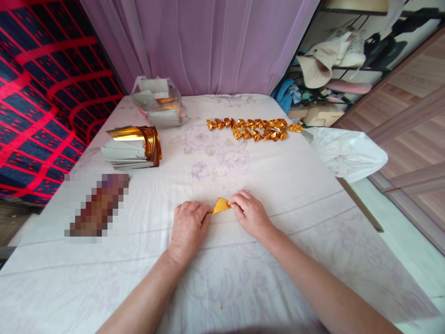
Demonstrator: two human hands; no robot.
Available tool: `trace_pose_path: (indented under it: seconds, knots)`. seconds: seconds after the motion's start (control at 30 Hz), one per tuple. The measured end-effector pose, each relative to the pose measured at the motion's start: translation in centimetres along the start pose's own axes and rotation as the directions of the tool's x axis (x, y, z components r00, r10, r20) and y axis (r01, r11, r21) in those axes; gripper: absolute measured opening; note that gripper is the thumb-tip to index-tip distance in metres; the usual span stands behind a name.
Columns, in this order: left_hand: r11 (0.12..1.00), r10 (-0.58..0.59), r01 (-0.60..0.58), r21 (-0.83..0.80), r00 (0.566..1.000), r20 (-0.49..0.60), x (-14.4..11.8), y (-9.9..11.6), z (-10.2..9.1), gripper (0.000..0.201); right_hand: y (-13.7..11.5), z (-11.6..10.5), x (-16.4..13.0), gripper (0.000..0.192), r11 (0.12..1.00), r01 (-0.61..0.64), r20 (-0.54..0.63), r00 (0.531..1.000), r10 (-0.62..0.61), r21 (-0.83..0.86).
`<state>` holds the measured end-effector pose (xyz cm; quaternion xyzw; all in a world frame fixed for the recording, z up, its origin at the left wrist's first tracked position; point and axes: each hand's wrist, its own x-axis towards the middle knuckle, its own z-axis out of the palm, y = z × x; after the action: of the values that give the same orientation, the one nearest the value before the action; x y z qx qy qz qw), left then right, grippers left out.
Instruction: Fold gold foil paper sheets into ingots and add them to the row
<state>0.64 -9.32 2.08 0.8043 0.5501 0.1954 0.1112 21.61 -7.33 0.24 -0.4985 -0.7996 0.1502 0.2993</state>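
A small piece of folded gold paper (pixel 221 205) lies flat on the tablecloth between my two hands. My left hand (pixel 191 227) pinches its left corner, thumb and fingers pressed together. On the other side, the fingertips of my right hand (pixel 248 213) are closed on its right end. Farther back, rows of folded gold foil pieces (pixel 257 124) rest on the cloth. To the left stands a folded-over stack of gold foil sheets (pixel 151 146) with pale backs showing.
Behind the stack sits a clear plastic bag (pixel 160 104) with more sheets. A blurred-out object (pixel 99 206) lies at the left. A white plastic bag (pixel 351 150) hangs by the right table edge, near a shelf with shoes and a cap (pixel 316 65). A purple curtain (pixel 201 46) closes the back.
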Motion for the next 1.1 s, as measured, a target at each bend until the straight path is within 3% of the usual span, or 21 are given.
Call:
trace_pose_path:
  seconds: [0.13,0.27,0.47,0.83,0.97,1.1]
  knots:
    - [0.99,0.131,-0.128,0.061,0.99,-0.048,-0.4,0.4,-0.2,0.026,-0.4,0.3,-0.5,0.026,0.992,0.058,-0.036,0.997,-0.062,-0.114]
    - [0.962,0.24,-0.237,0.136,0.971,-0.001,-0.8,1.1,-0.3,0.032,-0.8,0.4,-0.7,0.03,0.966,0.112,-0.028,0.992,-0.122,-0.232]
    - [0.951,0.186,-0.2,0.234,0.979,0.08,-1.2,1.4,-0.5,0.035,-0.3,-0.6,-1.4,0.035,0.925,0.203,0.061,0.979,-0.194,-0.322]
    - [0.935,0.185,-0.205,0.291,0.978,0.095,-1.1,1.9,-0.2,0.036,0.8,-3.1,-2.8,0.03,0.893,0.318,0.127,0.948,-0.292,-0.32]
    - [0.928,0.197,-0.217,0.304,0.976,0.096,-1.1,1.9,-0.1,0.036,0.0,-3.3,-2.3,0.021,0.891,0.286,0.076,0.958,-0.277,-0.353]
    - [0.919,0.213,-0.234,0.316,0.972,0.1,-1.1,2.1,-0.3,0.038,-1.4,-1.3,-0.7,0.02,0.957,0.172,-0.002,0.984,-0.177,-0.234]
